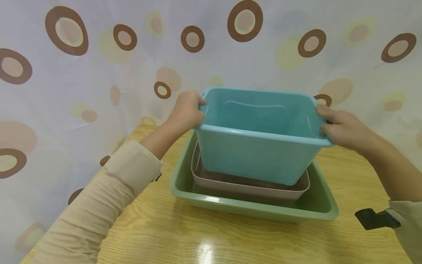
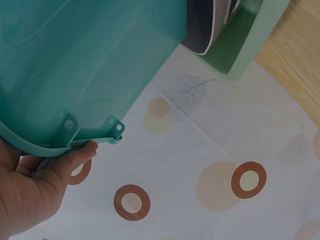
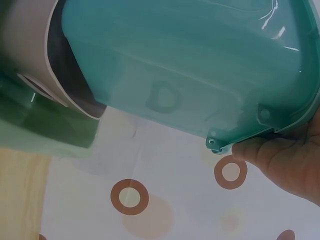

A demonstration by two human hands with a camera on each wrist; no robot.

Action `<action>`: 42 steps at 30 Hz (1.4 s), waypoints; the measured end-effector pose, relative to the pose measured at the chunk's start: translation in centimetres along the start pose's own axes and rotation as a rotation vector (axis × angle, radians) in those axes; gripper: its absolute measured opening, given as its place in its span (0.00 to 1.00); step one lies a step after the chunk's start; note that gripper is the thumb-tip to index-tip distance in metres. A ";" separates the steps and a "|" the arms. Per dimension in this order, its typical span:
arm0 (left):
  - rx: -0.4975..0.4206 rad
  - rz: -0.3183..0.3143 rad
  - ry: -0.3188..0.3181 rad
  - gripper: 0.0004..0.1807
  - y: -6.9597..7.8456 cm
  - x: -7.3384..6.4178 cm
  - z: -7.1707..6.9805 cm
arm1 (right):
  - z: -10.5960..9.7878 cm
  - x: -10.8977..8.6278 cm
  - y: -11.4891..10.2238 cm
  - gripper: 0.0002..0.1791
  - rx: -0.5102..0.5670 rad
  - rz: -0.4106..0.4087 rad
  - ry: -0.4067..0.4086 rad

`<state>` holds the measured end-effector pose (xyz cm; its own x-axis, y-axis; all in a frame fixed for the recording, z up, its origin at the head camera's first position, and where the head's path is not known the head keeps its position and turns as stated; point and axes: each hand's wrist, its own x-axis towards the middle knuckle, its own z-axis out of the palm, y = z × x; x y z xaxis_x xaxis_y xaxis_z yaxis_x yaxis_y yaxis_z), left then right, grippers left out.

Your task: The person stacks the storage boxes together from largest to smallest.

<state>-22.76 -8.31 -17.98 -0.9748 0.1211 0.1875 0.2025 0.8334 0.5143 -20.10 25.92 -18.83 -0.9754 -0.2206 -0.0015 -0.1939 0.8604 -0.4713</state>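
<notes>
A light-blue plastic bin (image 1: pixel 250 154) is held tilted by its two short ends, its bottom partly down inside a greyish-pink bin (image 1: pixel 244 187). That bin sits in a larger green basin (image 1: pixel 254 211) on the table. My left hand (image 1: pixel 189 110) grips the blue rim at the left end. At the right end my right hand (image 1: pixel 341 126) grips the rim, with fingers curled over it. Both wrist views show the blue bin's outer wall with small holed tabs under the rim, beside the left thumb (image 2: pixel 75 157) and the right thumb (image 3: pixel 255 150).
The wooden table (image 1: pixel 155 227) carries the basin. Behind it and along the left side hangs a pale curtain-like sheet (image 1: pixel 211 66) printed with brown rings and pastel spots.
</notes>
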 end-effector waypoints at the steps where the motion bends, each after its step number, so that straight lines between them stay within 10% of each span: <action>1: -0.001 0.000 0.002 0.31 -0.1 0.0 0.1 | 0.1 0.0 0.0 0.37 0.006 -0.004 -0.006; 20: -0.047 0.089 0.008 0.30 -2.0 -0.1 2.2 | 3.0 0.3 1.4 0.36 0.083 -0.061 -0.020; 25: -0.028 0.192 0.041 0.11 -2.8 -0.1 2.7 | 3.6 0.3 1.5 0.36 0.084 -0.060 -0.024; 42: -0.024 0.254 0.012 0.21 -4.5 -1.1 4.0 | 5.1 -0.3 1.5 0.36 0.089 -0.080 0.005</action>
<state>-22.96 -10.07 -23.85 -0.8911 0.3187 0.3231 0.4432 0.7639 0.4690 -19.56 24.92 -23.98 -0.9577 -0.2845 0.0437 -0.2613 0.7957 -0.5465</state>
